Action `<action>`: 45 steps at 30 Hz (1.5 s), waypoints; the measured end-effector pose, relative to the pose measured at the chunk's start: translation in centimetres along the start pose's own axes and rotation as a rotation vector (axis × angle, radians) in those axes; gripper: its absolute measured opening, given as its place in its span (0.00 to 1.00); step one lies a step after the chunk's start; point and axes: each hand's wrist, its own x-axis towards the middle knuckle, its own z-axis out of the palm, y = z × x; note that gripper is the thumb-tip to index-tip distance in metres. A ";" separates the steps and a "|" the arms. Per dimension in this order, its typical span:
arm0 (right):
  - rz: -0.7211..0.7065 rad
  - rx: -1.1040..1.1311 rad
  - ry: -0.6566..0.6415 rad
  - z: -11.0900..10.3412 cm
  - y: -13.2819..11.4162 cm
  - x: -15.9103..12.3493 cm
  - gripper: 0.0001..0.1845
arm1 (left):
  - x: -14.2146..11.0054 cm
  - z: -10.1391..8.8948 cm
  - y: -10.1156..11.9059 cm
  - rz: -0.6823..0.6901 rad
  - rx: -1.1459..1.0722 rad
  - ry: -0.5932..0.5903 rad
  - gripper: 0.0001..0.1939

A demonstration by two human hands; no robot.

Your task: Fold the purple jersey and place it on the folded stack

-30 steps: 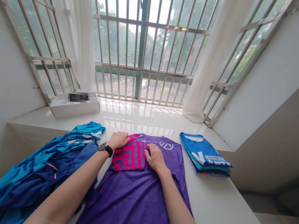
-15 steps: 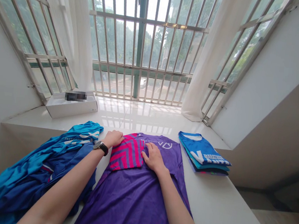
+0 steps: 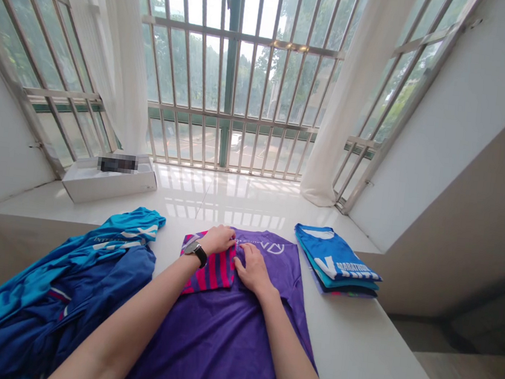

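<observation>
My feed shows, left to right, a rumpled teal shirt (image 3: pixel 37 271) with white lettering and a navy garment (image 3: pixel 105 282) lying heaped on the left of the purple shirt (image 3: pixel 219 325). Beyond that shirt, at its far left, sits a low, sharp-edged white box (image 3: pixel 111 185) with a blurred dark item (image 3: pixel 118 164) on top.

The left hand (image 3: pixel 218 240), a black-strapped wristwatch (image 3: pixel 194 248) at its wrist, lies over the upper left of the purple shirt, on a folded pink-and-purple striped section (image 3: pixel 213 275); its fingers are bent and close together, and I cannot tell whether they pinch cloth. The right hand (image 3: pixel 253 269) rests just beside that section, fingers loosely bent and slightly apart, thumb away from them.

To handle this fold well, I judge, the right hand should lightly steady the purple fabric while the left works the striped edge straight; light, flat fingertips would avoid dragging slick cloth into new creases.

The purple shirt looks thin, smooth and faintly shiny, with soft diagonal wrinkles and a white logo (image 3: pixel 275 248) near its far edge. On its right, a squared stack of folded shirts (image 3: pixel 340 260), bright blue uppermost, rests on the glossy white ledge (image 3: pixel 354 341).
</observation>
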 end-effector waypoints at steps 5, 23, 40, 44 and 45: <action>0.001 -0.007 -0.011 -0.2 0.0 0.0 0.23 | 1.4 0.9 -0.5 -0.004 -0.041 -0.041 0.07; 0.021 0.024 0.024 0.3 0.5 0.2 0.22 | -6.7 0.0 3.1 0.072 -0.165 0.106 0.07; -0.007 -0.022 0.029 0.8 0.7 0.2 0.20 | -11.5 2.1 6.3 -0.009 -0.031 0.167 0.08; -0.020 -0.039 0.006 0.6 0.6 0.2 0.20 | -11.5 2.4 6.6 -0.020 -0.052 0.165 0.08; -0.023 -0.044 0.000 0.6 0.5 0.2 0.20 | -11.5 2.5 6.7 -0.018 -0.056 0.162 0.08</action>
